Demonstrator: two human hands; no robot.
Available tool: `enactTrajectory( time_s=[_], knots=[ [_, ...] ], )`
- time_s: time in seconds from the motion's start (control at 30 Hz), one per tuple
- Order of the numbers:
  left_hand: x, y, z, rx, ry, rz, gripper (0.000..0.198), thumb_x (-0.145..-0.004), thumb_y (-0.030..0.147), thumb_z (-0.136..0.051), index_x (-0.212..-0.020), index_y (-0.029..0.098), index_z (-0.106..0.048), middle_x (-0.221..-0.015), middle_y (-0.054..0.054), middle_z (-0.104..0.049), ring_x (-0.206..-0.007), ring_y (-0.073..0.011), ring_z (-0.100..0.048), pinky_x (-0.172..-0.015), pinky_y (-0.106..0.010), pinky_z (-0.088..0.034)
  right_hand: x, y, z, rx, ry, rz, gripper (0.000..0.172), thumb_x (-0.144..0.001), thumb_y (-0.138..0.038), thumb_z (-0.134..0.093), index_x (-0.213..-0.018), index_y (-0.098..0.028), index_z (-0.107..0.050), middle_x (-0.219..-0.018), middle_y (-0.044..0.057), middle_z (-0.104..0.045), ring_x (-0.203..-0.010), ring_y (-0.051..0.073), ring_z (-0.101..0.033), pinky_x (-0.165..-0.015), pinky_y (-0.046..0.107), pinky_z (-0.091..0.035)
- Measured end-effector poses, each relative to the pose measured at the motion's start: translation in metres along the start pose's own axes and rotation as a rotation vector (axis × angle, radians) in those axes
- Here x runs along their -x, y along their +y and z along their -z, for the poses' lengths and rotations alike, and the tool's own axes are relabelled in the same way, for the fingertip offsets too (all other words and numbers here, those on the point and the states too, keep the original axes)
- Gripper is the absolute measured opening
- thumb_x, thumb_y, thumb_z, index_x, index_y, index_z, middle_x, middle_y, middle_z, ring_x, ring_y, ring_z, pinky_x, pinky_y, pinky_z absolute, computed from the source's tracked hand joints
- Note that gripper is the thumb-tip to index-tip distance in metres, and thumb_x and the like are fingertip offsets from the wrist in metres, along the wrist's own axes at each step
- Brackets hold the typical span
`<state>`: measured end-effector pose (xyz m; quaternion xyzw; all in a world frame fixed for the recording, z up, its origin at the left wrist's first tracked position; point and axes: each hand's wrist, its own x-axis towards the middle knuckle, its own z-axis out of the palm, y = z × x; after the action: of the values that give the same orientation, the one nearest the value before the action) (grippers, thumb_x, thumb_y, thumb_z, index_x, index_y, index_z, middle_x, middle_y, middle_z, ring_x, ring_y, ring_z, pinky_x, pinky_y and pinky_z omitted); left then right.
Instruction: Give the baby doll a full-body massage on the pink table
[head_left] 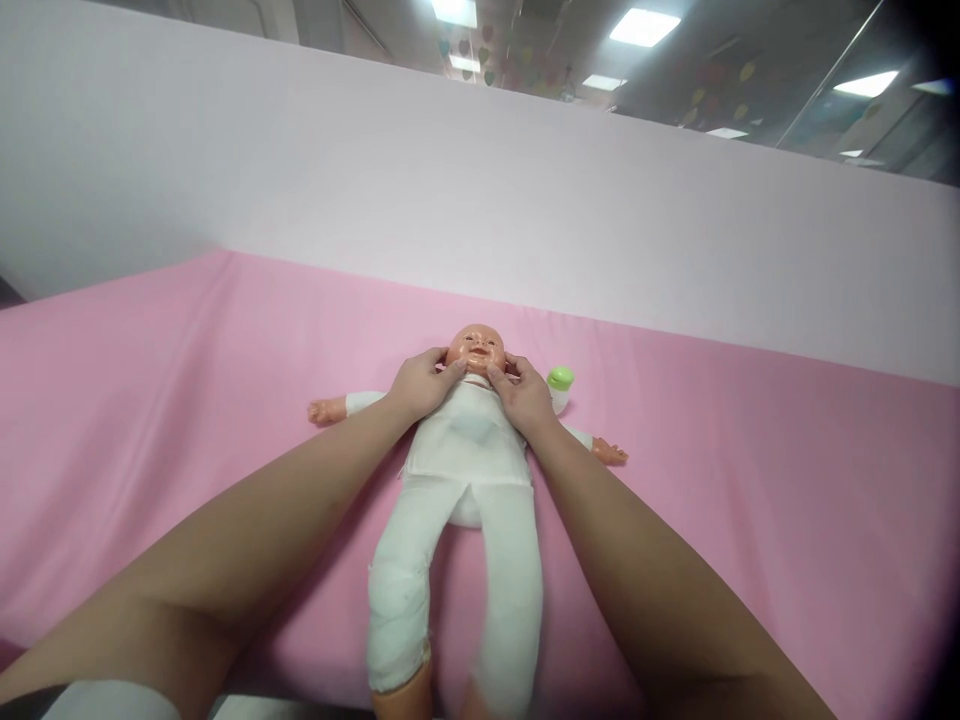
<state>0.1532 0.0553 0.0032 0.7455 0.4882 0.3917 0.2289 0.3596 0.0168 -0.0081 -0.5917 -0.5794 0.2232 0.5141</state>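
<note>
A baby doll (469,440) with a white cloth body lies on its back, head away from me and legs toward me. My left hand (424,385) cups one side of its head, thumb by the chin and fingers at the ear. On the other side my right hand (525,395) does the same, its thumb under the jaw and its fingers behind the cheek. Both hands are closed around the head from the two sides. The doll's arms stretch out sideways beyond my wrists. Just past my right hand stands a small white bottle (559,400) with a green cap, partly hidden.
Pink cloth (712,480) covers the table under the doll. A plain white wall or panel (480,200) rises behind it, with glass (675,90) above that shows ceiling lights. The doll's feet reach the near edge of the cloth.
</note>
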Motion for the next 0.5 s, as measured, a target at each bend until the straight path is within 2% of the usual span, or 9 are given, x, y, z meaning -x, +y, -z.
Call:
enactTrajectory(
  time_s=[0.13, 0.27, 0.33, 0.43, 0.5],
  knots=[
    [-0.001, -0.001, -0.001, 0.019, 0.004, 0.012, 0.055, -0.101, 0.064, -0.045, -0.124, 0.024, -0.074, -0.122, -0.006, -0.078, -0.111, -0.0261, -0.071, -0.099, -0.037, -0.053, -0.005, 0.009, -0.001, -0.065, 0.010, 0.022, 0.049, -0.097, -0.061, -0.059, -0.127, -0.025, -0.068, -0.124, 0.006, -0.077, -0.112, 0.024, -0.073, -0.100, 0.042, -0.058],
    [0.001, 0.002, -0.001, 0.016, 0.005, 0.012, 0.055, -0.103, 0.063, -0.040, -0.120, 0.024, -0.075, -0.119, -0.006, -0.079, -0.110, -0.0264, -0.071, -0.095, -0.037, -0.054, -0.005, 0.010, -0.001, -0.047, 0.038, 0.005, 0.054, -0.100, -0.067, -0.048, -0.125, -0.024, -0.069, -0.123, 0.007, -0.077, -0.114, 0.025, -0.072, -0.100, 0.042, -0.058],
    [0.002, 0.006, 0.000, -0.003, -0.005, 0.002, 0.055, -0.099, 0.067, -0.047, -0.121, 0.025, -0.074, -0.117, -0.005, -0.079, -0.106, -0.0269, -0.072, -0.093, -0.037, -0.054, -0.002, 0.007, -0.001, -0.008, 0.031, 0.003, 0.058, -0.094, -0.070, -0.057, -0.130, -0.025, -0.067, -0.124, 0.007, -0.076, -0.111, 0.025, -0.073, -0.099, 0.041, -0.058],
    [0.005, 0.011, 0.001, -0.064, -0.030, 0.018, 0.057, -0.088, 0.069, -0.065, -0.123, 0.024, -0.072, -0.114, -0.006, -0.079, -0.100, -0.0288, -0.073, -0.085, -0.037, -0.054, 0.002, -0.001, -0.003, 0.106, 0.024, 0.004, 0.076, -0.076, -0.072, -0.078, -0.135, -0.027, -0.063, -0.123, 0.009, -0.076, -0.105, 0.027, -0.074, -0.096, 0.042, -0.058],
    [0.005, 0.013, 0.001, -0.090, -0.035, 0.033, 0.058, -0.086, 0.067, -0.068, -0.123, 0.023, -0.072, -0.112, -0.007, -0.079, -0.098, -0.0295, -0.073, -0.083, -0.037, -0.054, 0.003, -0.004, -0.004, 0.158, 0.030, -0.008, 0.082, -0.070, -0.072, -0.082, -0.134, -0.026, -0.062, -0.121, 0.010, -0.076, -0.103, 0.028, -0.074, -0.095, 0.044, -0.058]
  ],
)
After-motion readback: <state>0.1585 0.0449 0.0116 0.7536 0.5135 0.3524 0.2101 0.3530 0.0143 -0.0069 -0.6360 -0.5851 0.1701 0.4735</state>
